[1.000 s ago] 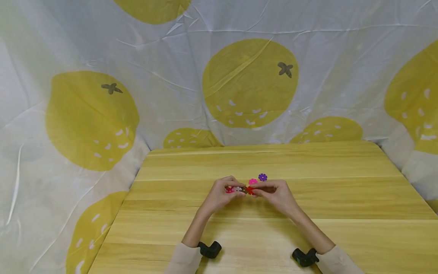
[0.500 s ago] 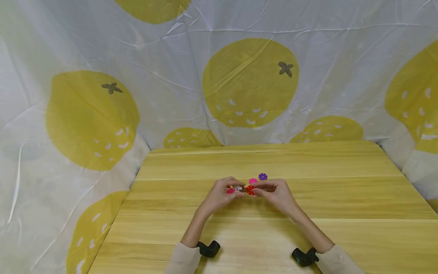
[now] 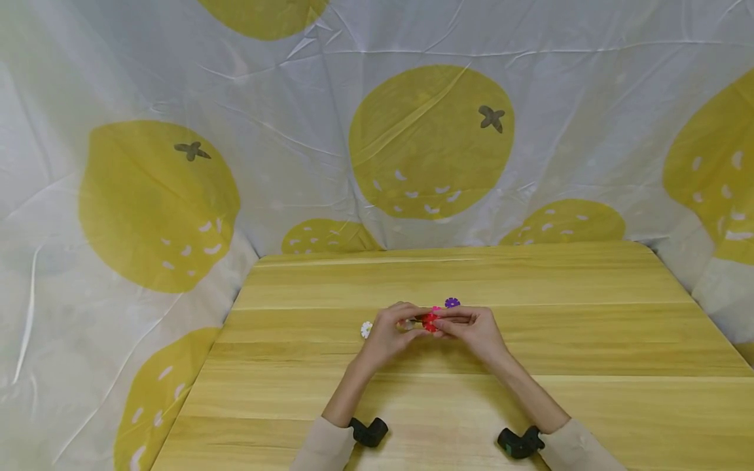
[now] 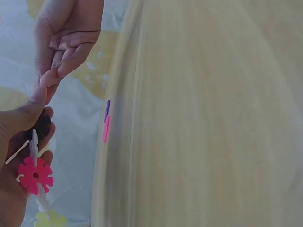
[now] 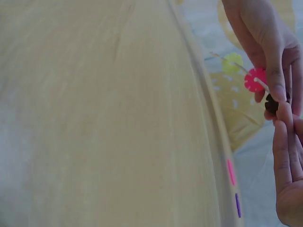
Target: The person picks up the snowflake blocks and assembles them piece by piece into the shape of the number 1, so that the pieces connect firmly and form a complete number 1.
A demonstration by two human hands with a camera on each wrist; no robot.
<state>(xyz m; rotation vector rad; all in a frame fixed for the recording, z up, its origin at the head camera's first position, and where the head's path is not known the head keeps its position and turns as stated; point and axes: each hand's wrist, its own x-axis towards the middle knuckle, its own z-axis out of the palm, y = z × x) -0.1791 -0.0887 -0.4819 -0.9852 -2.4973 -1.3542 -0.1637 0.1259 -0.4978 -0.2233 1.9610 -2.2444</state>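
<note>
Left hand [image 3: 390, 332] pinches the dark disc [image 4: 44, 126] of the chain [image 4: 33, 144]; right hand [image 3: 476, 327] pinches the red disc [image 3: 430, 322]. Dark-to-red joint: can't tell. Chain's pink disc [image 4: 36, 175], yellow disc [image 4: 51, 219] and white ones look done. Probably remaining: loose magenta disc [image 4: 106, 129], purple disc [image 3: 452, 303], lying on the table [image 3: 589, 314] beyond the hands.
</note>
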